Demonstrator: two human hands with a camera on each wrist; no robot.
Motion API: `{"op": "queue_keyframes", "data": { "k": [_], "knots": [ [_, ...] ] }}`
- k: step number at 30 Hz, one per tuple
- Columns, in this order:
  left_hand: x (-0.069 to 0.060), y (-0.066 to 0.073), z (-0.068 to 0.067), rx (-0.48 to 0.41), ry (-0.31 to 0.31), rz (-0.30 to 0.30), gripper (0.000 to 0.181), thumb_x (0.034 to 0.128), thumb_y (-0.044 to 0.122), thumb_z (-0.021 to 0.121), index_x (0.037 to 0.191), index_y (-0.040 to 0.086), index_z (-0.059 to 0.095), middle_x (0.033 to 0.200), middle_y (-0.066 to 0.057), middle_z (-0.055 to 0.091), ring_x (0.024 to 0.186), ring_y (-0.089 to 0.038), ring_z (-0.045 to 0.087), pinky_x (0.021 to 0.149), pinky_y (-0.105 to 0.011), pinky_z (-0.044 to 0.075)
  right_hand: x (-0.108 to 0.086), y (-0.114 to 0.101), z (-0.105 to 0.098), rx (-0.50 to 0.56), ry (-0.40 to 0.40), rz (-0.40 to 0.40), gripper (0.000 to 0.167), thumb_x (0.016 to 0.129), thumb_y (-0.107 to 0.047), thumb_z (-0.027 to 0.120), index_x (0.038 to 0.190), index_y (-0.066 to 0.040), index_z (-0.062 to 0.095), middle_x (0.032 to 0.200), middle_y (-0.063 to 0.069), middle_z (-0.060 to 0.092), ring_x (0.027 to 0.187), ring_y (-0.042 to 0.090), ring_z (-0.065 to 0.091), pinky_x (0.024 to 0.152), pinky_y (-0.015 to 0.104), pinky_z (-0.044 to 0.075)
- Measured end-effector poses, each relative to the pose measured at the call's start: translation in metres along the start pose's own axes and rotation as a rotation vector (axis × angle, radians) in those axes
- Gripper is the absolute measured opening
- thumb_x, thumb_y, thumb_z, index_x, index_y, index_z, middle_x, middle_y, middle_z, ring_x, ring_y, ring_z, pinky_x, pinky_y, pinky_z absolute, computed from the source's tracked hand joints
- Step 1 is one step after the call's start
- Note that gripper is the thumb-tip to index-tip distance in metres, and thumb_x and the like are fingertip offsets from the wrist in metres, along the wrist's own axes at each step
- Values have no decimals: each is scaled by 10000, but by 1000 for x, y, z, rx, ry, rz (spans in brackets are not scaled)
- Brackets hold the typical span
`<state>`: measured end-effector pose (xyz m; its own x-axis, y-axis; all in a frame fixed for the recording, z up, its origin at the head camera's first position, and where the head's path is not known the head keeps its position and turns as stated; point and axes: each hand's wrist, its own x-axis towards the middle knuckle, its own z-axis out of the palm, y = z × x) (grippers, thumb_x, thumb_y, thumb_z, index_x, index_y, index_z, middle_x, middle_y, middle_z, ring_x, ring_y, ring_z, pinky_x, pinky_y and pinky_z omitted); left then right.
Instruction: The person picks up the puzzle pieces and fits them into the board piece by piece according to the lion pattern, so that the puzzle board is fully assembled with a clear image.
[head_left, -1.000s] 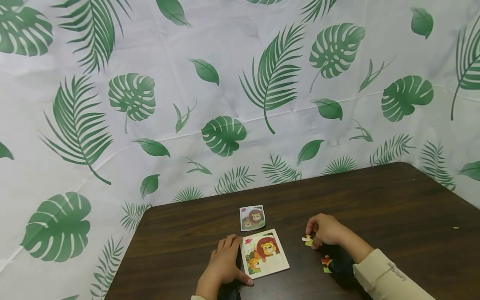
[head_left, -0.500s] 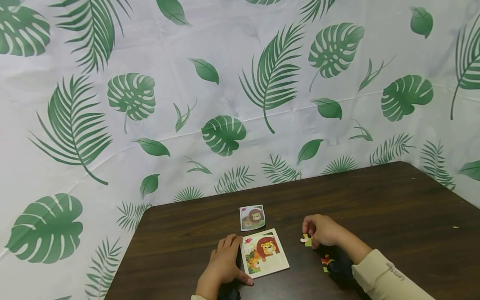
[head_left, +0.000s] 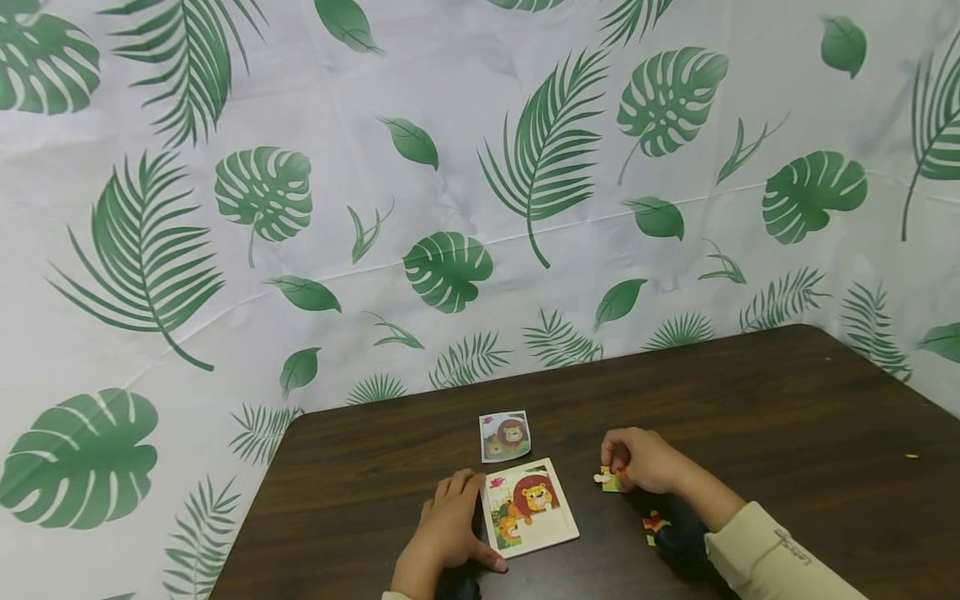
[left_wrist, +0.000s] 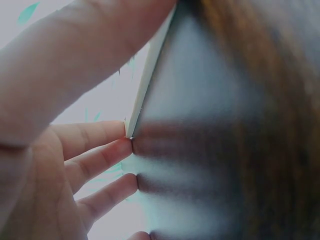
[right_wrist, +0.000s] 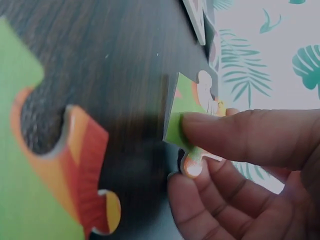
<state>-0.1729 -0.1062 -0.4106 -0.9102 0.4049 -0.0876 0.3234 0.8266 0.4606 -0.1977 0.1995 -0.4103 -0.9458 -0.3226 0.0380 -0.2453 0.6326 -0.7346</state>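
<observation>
My right hand (head_left: pixel 643 462) pinches a jigsaw piece (head_left: pixel 609 481) between thumb and fingers, low over the table to the right of the puzzle board (head_left: pixel 546 530). In the right wrist view the held piece (right_wrist: pixel 184 95) is green with orange and cream parts and stands tilted. A second jigsaw piece (right_wrist: pixel 45 170), green, orange and red, lies close by on the table. The pale-framed board bears a partly filled lion picture, with bare spots at its lower right. My left hand (head_left: pixel 447 518) rests spread along the board's left edge, its thumb by the near corner.
Behind the board lies a small lion picture card (head_left: pixel 505 446). The dark wooden table (head_left: pixel 360 483) runs back to a white leaf-print cloth (head_left: pixel 337 192). Far to the right is a tiny yellowish scrap (head_left: pixel 911 456). A black wrist device (head_left: pixel 681 542) partly covers the loose piece.
My right hand has shifted slightly left with the pinched jigsaw piece, which has turned a little. The left hand and the board have stayed in place.
</observation>
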Motion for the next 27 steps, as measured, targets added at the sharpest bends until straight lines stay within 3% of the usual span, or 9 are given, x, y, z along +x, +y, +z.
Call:
{"op": "queue_keyframes", "data": {
  "k": [4,11,27],
  "knots": [
    [0,0,0,-2,-3,-2,1074,484,470,869,1351,34,410,1326,-149,372,1214,-409,316,873,-661,287,2,-2,1,2,-4,-51,284,623,137,682,775,-80,578,668,4,509,602,156,470,508,282,406],
    [0,0,1,3,1,-2,1072,483,471,870,1349,37,412,1322,-145,375,1211,-406,318,873,-661,288,7,-10,4,58,-43,-59,211,717,104,678,809,-64,588,700,29,524,623,182,489,512,300,435],
    [1,0,0,-1,-3,-9,1072,479,466,874,1349,38,417,1318,-142,381,1207,-400,322,867,-660,291,17,-40,27,147,-126,-151,195,706,136,654,794,-31,605,686,28,527,601,151,493,489,267,435]
  ]
}}
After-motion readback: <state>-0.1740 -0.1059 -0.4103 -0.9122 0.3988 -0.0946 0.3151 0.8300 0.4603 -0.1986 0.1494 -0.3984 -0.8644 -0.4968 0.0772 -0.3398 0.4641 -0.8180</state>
